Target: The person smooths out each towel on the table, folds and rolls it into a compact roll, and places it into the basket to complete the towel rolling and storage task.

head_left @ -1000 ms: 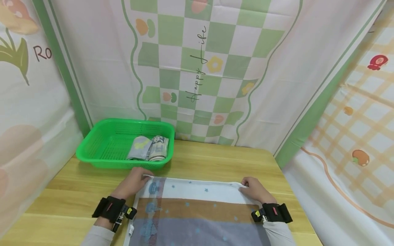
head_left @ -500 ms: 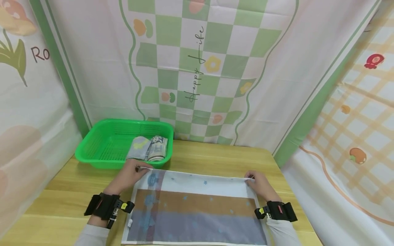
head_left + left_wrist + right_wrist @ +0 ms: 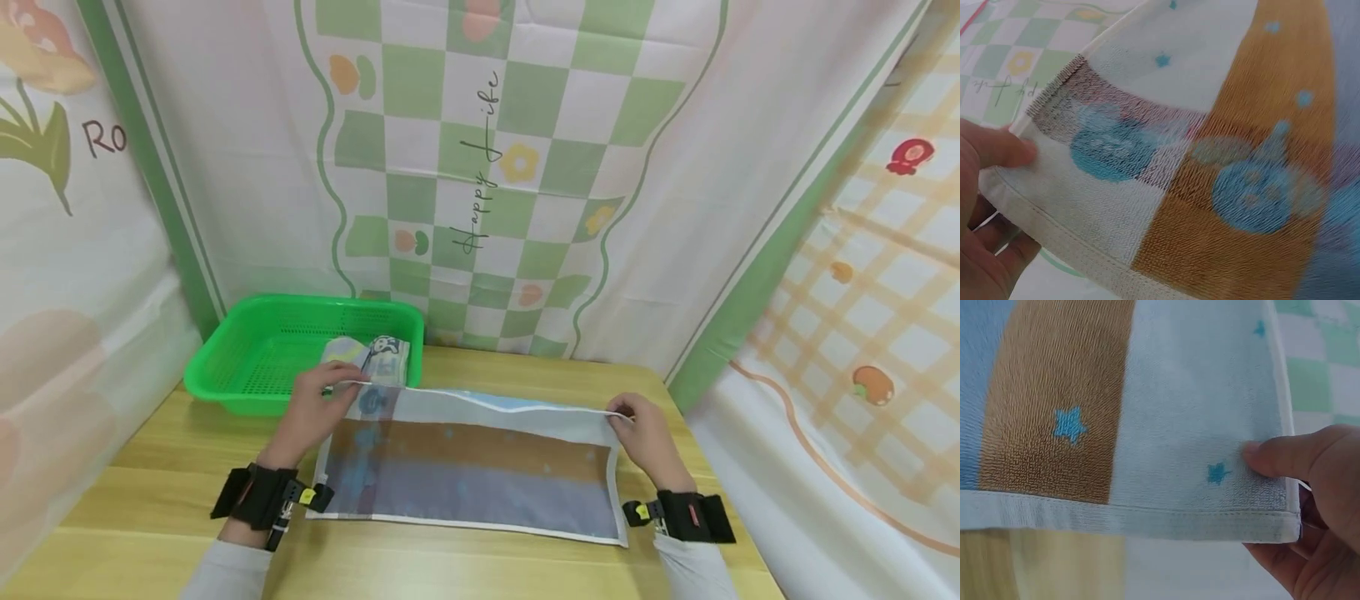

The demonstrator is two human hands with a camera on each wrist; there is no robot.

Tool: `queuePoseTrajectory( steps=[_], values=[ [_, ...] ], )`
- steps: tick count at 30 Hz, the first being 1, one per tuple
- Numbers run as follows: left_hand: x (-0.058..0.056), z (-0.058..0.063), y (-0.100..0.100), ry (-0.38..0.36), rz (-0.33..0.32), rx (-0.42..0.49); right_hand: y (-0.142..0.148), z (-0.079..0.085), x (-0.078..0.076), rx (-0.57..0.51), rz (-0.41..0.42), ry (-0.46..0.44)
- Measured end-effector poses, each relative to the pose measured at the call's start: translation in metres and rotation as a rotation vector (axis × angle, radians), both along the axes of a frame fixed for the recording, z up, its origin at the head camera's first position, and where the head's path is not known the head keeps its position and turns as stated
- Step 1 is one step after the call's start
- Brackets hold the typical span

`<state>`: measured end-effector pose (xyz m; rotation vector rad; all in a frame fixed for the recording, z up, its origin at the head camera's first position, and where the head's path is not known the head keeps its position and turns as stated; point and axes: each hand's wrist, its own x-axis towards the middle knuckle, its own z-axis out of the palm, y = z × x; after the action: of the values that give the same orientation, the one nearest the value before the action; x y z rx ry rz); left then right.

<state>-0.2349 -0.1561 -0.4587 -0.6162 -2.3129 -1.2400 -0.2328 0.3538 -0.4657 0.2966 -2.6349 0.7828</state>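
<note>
A towel with white, brown and blue-grey bands hangs stretched between my hands above the table. My left hand pinches its far left corner. My right hand grips the far right corner, thumb on the near face. The lower edge with its white border slants across the table side. In the left wrist view, round blue figures run along a darker strip of the towel beside my left hand. Small blue stars show on the towel in the right wrist view, where my right hand holds the corner.
A green perforated basket stands at the back left, close behind my left hand. Inside lie two folded cloths, one with a yellow print and one with a dark print. Printed curtains surround the wooden table.
Both hands have risen, bringing the towel's far edge up and away from me. Its lower edge has come into view and moved back across the table. The basket and cloths stay put.
</note>
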Motion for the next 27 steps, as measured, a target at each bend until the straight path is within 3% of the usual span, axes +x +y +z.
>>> queuePoseTrajectory(
  steps=[6, 10, 13, 16, 20, 27],
  values=[
    [0.025, -0.026, -0.009, -0.079, -0.009, -0.019, -0.009, -0.008, 0.040, 0.013, 0.003, -0.030],
    [0.033, -0.047, -0.016, -0.115, -0.015, -0.051, -0.014, -0.025, 0.058, -0.005, 0.004, -0.189],
    [0.039, -0.056, -0.018, -0.125, 0.017, -0.064, -0.015, -0.034, 0.068, -0.013, -0.003, -0.280],
    [0.046, -0.059, -0.019, -0.089, 0.038, -0.071, -0.015, -0.035, 0.076, -0.004, -0.012, -0.258],
    [0.055, -0.059, -0.022, -0.067, 0.020, -0.086, -0.014, -0.034, 0.089, -0.006, -0.025, -0.205],
    [0.065, -0.064, -0.029, -0.316, -0.094, -0.239, -0.014, -0.054, 0.097, 0.046, -0.029, -0.386]
  ],
)
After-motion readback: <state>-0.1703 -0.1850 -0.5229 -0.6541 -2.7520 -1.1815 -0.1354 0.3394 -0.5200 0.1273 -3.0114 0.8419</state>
